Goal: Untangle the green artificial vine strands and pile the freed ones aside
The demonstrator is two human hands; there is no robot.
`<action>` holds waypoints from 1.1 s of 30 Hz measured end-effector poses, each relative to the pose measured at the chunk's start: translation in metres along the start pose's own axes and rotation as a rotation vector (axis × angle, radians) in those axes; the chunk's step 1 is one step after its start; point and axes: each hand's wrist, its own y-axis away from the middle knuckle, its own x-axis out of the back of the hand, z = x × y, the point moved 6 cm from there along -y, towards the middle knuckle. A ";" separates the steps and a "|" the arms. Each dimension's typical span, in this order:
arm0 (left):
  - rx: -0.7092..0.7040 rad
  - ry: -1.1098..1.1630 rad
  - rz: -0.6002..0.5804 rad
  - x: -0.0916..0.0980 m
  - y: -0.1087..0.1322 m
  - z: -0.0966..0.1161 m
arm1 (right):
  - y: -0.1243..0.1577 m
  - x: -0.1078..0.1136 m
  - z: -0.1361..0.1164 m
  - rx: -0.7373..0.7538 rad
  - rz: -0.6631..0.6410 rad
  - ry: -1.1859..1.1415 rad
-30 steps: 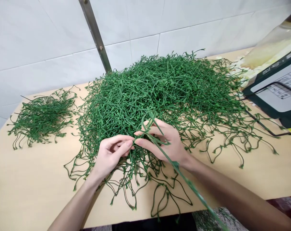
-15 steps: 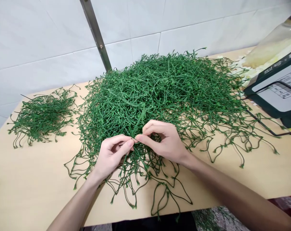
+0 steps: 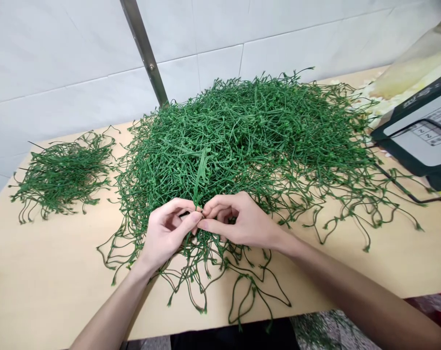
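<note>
In front of the large heap of thin green plastic stems point(image 3: 249, 126), both my hands meet fingertip to fingertip. My left hand point(image 3: 165, 233) is closed in a pinch, thumb against forefinger, on the base of a green plastic sprig point(image 3: 203, 167). The sprig's narrow, feathery leaf points up and away, over the heap. My right hand point(image 3: 242, 218) is closed too, its thumb and forefinger pinching at the same base. The exact spot between the fingertips is small and partly hidden. Looser stems point(image 3: 206, 257) spread below my hands.
A smaller pile of green stems point(image 3: 65, 172) lies at the left of the wooden table point(image 3: 53, 272). A metal post point(image 3: 145, 53) rises behind the heap by the tiled wall. At right stand a dark labelled box point(image 3: 420, 131) and white bits point(image 3: 369, 99). More stems point(image 3: 315, 330) lie below.
The feathery leaf now stands more upright above my fingers. My right hand has lowered slightly and its fingers have curled in closer to my left fingertips. The left hand has hardly moved.
</note>
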 end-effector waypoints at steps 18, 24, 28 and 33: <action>0.384 0.608 -0.219 -0.013 0.004 -0.014 | 0.008 -0.016 -0.012 0.185 -0.368 -0.059; 0.261 0.714 -0.358 -0.017 0.008 -0.004 | 0.012 -0.020 -0.015 0.238 -0.465 -0.106; 0.291 0.739 -0.292 -0.014 0.005 -0.011 | 0.009 -0.014 -0.015 0.228 -0.410 -0.234; 0.340 0.692 -0.190 -0.009 0.001 -0.017 | 0.004 -0.009 -0.011 0.219 -0.287 -0.154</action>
